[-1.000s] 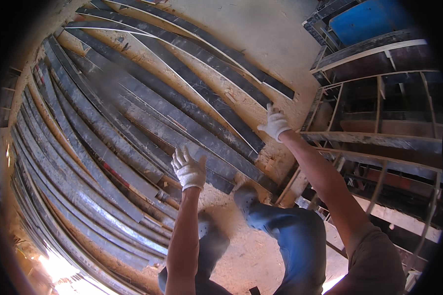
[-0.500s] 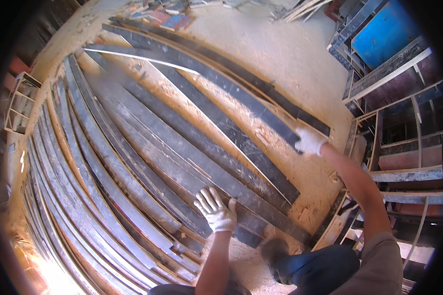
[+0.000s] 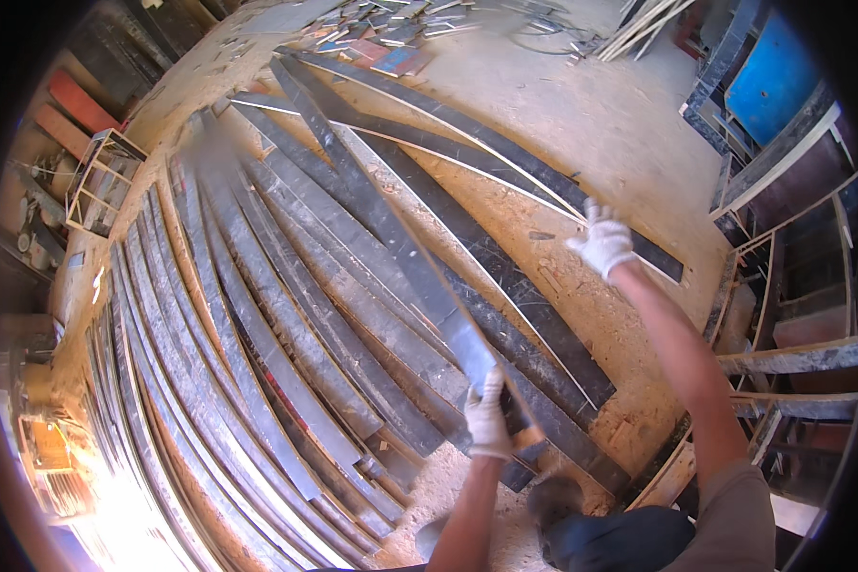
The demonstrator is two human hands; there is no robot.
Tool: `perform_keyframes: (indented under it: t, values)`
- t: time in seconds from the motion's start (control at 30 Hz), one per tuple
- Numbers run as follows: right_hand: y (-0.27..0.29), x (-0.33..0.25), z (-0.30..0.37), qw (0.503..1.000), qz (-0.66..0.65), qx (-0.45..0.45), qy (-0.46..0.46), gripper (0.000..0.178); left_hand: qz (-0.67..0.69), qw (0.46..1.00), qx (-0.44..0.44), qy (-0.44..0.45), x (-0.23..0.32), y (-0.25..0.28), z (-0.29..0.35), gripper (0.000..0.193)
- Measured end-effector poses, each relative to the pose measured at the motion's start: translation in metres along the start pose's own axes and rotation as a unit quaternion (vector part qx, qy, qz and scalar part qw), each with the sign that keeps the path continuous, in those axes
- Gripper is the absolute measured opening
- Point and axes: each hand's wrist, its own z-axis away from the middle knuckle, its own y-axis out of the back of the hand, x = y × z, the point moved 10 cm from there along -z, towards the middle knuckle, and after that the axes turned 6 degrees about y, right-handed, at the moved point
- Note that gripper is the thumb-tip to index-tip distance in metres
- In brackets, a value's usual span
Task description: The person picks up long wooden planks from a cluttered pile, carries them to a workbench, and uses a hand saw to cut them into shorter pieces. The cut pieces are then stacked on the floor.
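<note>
My left hand [image 3: 487,421], in a white glove, is closed around the near end of a long dark plank [image 3: 405,253]. That plank slants away to the far left, lying across several other planks. My right hand [image 3: 604,240], gloved too, has its fingers apart and holds nothing. It is over the near part of another dark plank [image 3: 515,148] with a pale edge; whether it touches that plank I cannot tell. Below it, a third dark plank [image 3: 491,214] lies with a broad face up.
Many long, scuffed planks [image 3: 257,334] fan out over the dusty floor at left. Wooden frames [image 3: 782,357] and a blue panel [image 3: 772,71] stand at right. Scrap pieces [image 3: 391,48] are scattered at the far side. A small slatted frame [image 3: 105,181] stands at far left.
My left hand has gone from open to gripping a plank's near end, and that plank now slants further left. My right hand has let go of a plank end and opened.
</note>
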Motion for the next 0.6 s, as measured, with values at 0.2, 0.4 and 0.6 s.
perform_keyframes:
  t: [0.2,0.4,0.6]
  values:
    - [-0.08,0.112,-0.033,0.994,0.021,-0.109,-0.026,0.089,0.05,0.978,-0.2,-0.031,0.041,0.009,0.036,0.088]
    - [-0.005,-0.115,0.146,0.714,-0.599,-0.349,0.099,0.056,0.015,0.974,-0.216,-0.067,0.042,0.026,0.027,0.076]
    - [-0.015,-0.154,0.272,0.533,-0.695,-0.467,0.122,0.052,0.074,0.968,-0.236,-0.036,0.038,-0.01,0.036,0.073]
